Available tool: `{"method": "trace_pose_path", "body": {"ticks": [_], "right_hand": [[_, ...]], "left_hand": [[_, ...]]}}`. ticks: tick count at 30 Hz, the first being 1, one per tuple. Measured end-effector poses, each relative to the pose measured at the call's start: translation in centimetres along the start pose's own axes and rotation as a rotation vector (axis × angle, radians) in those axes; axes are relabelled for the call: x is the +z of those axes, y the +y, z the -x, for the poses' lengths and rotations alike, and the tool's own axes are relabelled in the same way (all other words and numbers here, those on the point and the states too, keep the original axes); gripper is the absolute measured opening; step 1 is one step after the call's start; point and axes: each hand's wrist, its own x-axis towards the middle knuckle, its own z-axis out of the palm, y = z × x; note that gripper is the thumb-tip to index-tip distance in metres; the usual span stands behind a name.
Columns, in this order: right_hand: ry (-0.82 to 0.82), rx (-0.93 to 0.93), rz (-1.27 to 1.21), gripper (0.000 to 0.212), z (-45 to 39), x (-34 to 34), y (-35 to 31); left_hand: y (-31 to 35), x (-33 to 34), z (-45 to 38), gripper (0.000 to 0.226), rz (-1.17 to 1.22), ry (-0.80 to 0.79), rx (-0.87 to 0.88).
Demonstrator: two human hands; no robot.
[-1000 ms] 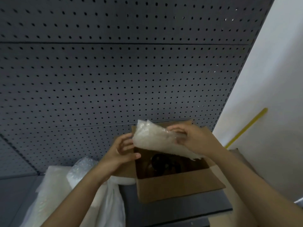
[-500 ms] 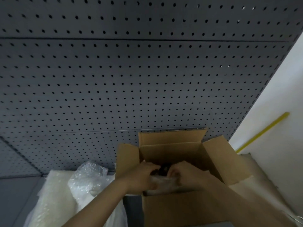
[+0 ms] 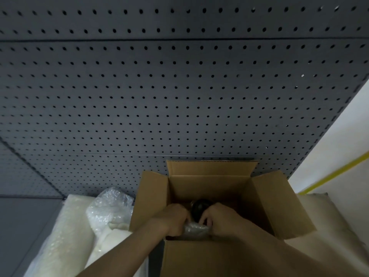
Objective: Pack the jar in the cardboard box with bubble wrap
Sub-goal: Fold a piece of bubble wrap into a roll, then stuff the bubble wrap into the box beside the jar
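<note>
An open cardboard box [image 3: 211, 176] stands at the bottom centre with its flaps spread. Inside it, a dark round jar lid [image 3: 200, 206] shows between my hands; the rest of the jar is hidden. My left hand [image 3: 171, 219] and my right hand [image 3: 218, 218] are both down inside the box, fingers closed on a piece of bubble wrap [image 3: 196, 229] pressed against the near side of the jar.
A crumpled wad of bubble wrap [image 3: 110, 208] lies on a white roll of wrap [image 3: 65, 232] left of the box. A grey pegboard wall [image 3: 179, 96] rises behind. White sheet [image 3: 323, 214] lies right of the box, near a white wall with a yellow stripe [image 3: 335, 174].
A second ago both hands held the bubble wrap piece above the box. They have lowered it into the box and are pressing it beside the jar.
</note>
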Motion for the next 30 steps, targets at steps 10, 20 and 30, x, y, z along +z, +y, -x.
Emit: {"method": "trace_pose_path", "body": {"ticks": [10, 20, 30], "right_hand": [[0.027, 0.010, 0.003, 0.056, 1.4, -3.1, -0.5], [0.156, -0.198, -0.062, 0.053, 2.8, -5.8, -11.2], [0.247, -0.355, 0.009, 0.042, -0.6, -2.4, -24.9]], "left_hand": [[0.3, -2.5, 4.1, 0.046, 0.016, 0.340, -0.003], [-6.6, -6.3, 13.3, 0.040, 0.021, 0.605, -0.178], [-20.3, -6.2, 22.6, 0.036, 0.008, 0.552, -0.226]]}}
